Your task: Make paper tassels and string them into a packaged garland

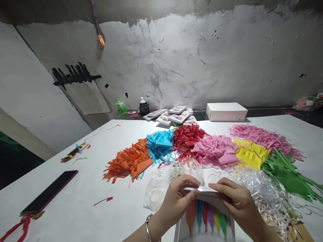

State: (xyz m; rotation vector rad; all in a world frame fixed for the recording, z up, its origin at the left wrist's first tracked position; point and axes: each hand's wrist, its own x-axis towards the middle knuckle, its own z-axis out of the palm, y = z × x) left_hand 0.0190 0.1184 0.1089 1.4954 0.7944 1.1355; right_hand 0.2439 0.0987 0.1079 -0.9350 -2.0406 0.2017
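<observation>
A flat white box stands close to me at the table's front edge. Pointed shapes in orange, blue, red, purple, yellow and green show on its face; whether they are printed or lie behind a window I cannot tell. My left hand pinches the left part of the box's top flap between thumb and fingers. On the right part of the same flap, the fingers of my right hand are closed. Just beyond the hands lies a clear plastic bag with small pale items inside.
Fringed paper bundles in orange, blue, red, pink, yellow and green spread across the table. White ribbon heaps at right. Printed boxes, a white carton and a phone lie farther out.
</observation>
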